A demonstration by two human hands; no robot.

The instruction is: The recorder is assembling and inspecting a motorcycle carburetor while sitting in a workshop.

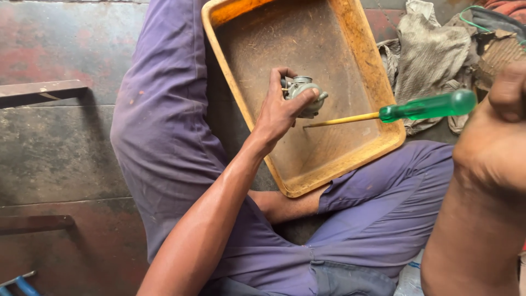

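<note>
at the far left lies a dark, stained concrete floor (55,153) with patches of worn red, and a flat metal bar (41,90) crosses it near the edge. next come the person's legs in purple trousers (164,142), folded so that one knee rises at the left and the other thigh runs along the bottom right.

between the legs sits an orange tray (372,66), rectangular, its rim chipped and its inside grimed brown. the left hand (279,112) reaches in over the tray and is clamped around a small metal carburettor (304,93), thumb over its near side and fingers curled behind it. the carburettor is a dull grey casting, compact and knobbly, with a round cap on top and a short stub sticking out to the right; it is held up above the tray's floor, roughly over its middle.

just right of it points a screwdriver (422,107), with a thin yellowish shaft and a translucent green handle. its tip lies close to the carburettor's lower right side; whether it touches cannot be told. the right hand (493,137) fills the right edge, close to the camera and blurred, and appears closed around the end of the handle.

behind the tray, at the upper right, lies a heap of dirty grey rags (427,55).
</note>
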